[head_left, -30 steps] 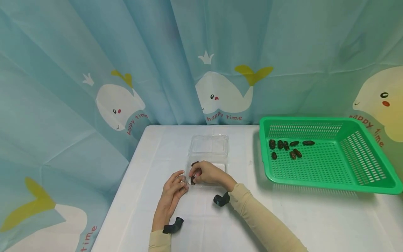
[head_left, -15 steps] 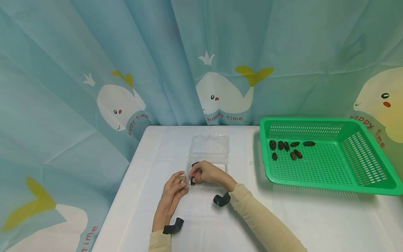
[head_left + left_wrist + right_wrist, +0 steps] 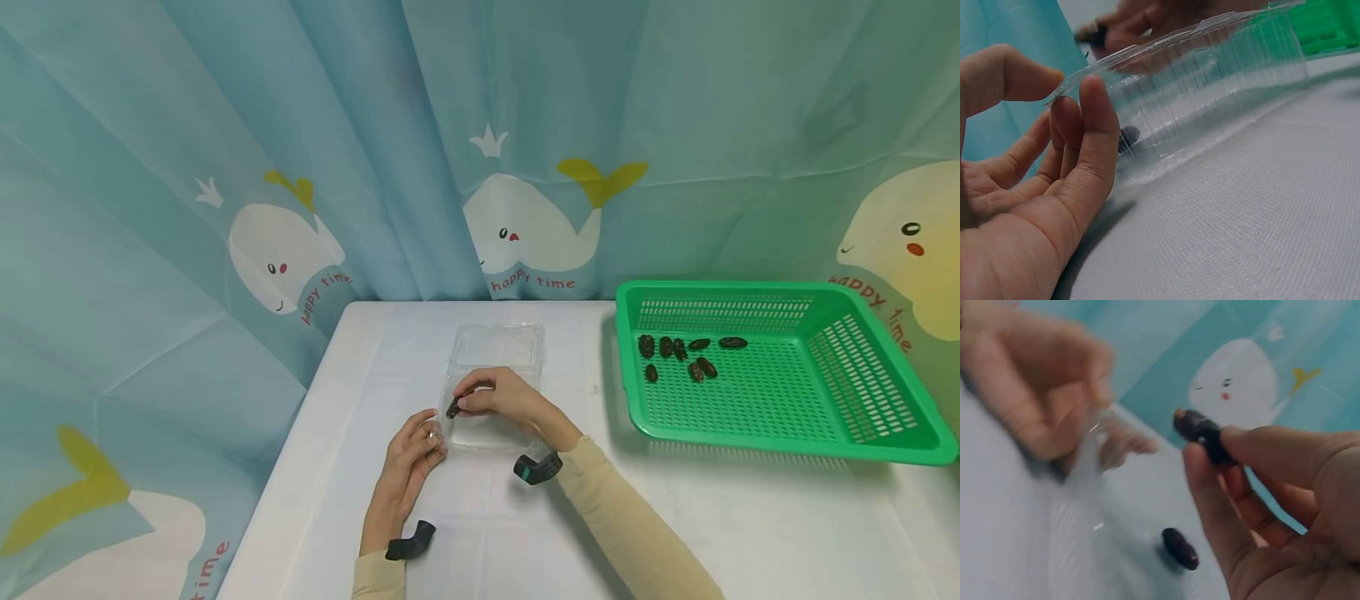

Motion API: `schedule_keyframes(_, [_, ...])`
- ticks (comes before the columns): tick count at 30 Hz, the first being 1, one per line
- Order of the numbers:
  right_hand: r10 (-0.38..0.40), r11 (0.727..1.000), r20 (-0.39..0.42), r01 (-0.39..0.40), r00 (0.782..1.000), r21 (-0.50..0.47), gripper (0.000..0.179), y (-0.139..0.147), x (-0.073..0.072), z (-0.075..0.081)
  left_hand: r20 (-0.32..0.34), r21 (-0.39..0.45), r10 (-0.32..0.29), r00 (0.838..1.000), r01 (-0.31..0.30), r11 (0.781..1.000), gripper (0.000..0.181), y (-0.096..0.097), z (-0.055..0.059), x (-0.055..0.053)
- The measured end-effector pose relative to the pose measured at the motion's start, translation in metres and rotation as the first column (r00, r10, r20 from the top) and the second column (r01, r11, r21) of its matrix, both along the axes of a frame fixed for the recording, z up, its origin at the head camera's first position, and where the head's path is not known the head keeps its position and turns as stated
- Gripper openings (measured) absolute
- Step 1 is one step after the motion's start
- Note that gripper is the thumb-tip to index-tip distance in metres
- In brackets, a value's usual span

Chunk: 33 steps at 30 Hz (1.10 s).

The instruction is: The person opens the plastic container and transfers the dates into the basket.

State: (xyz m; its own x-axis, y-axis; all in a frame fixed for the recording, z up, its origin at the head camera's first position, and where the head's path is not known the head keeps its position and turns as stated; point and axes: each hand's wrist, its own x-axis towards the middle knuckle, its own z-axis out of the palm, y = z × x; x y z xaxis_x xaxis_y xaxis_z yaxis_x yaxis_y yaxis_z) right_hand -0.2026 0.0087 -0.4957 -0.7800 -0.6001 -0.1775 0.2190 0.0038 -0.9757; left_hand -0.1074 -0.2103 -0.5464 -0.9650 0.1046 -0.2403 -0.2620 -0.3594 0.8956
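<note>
A clear plastic clamshell box (image 3: 487, 433) stands on the white table with its lid (image 3: 497, 346) folded back. My left hand (image 3: 408, 462) pinches the box's near left rim between thumb and fingers. Between thumb and fingertips, my right hand (image 3: 510, 404) holds a dark brown date (image 3: 1200, 432) raised over the box. A second date (image 3: 1180, 548) lies on the box floor, showing through the clear wall in the left wrist view; the right hand hides it in the head view.
To the right, a green plastic basket (image 3: 750, 437) holds several dates (image 3: 705, 367) toward its left side. Behind the table hangs a blue curtain (image 3: 420, 150) printed with whales. Each wrist wears a black camera mount (image 3: 411, 542).
My right hand has lifted the date up from low inside the box to above it. The left hand keeps its grip on the rim, almost unmoved.
</note>
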Motion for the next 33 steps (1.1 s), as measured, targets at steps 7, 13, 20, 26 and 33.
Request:
schedule_keyframes(7, [-0.107, 0.965, 0.093, 0.126, 0.990, -0.229, 0.016, 0.016, 0.002, 0.014, 0.012, -0.001, 0.004, 1.000, -0.004, 1.000, 0.054, 0.000, 0.000, 0.001])
schedule_keyframes(13, [-0.213, 0.914, 0.105, 0.236, 0.971, -0.329, 0.015, 0.034, 0.007, 0.030, 0.007, -0.008, -0.004, 1.000, 0.004, 1.000, 0.056, -0.001, -0.001, 0.002])
schedule_keyframes(20, [-0.326, 0.860, 0.071, 0.327, 0.943, -0.392, 0.018, 0.067, 0.009, 0.045, 0.002, 0.011, -0.009, 1.000, 0.009, 1.000, 0.054, -0.003, -0.002, 0.002])
schedule_keyframes(26, [-0.368, 0.859, 0.043, 0.358, 0.929, -0.367, 0.019, 0.103, 0.015, 0.058, 0.007, 0.013, -0.003, 1.000, 0.003, 1.000, 0.053, -0.004, -0.003, 0.001])
schedule_keyframes(33, [-0.378, 0.889, 0.042, 0.375, 0.925, -0.263, 0.018, 0.157, 0.024, 0.071, 0.005, 0.008, -0.014, 1.000, 0.014, 1.000, 0.054, -0.002, -0.001, 0.001])
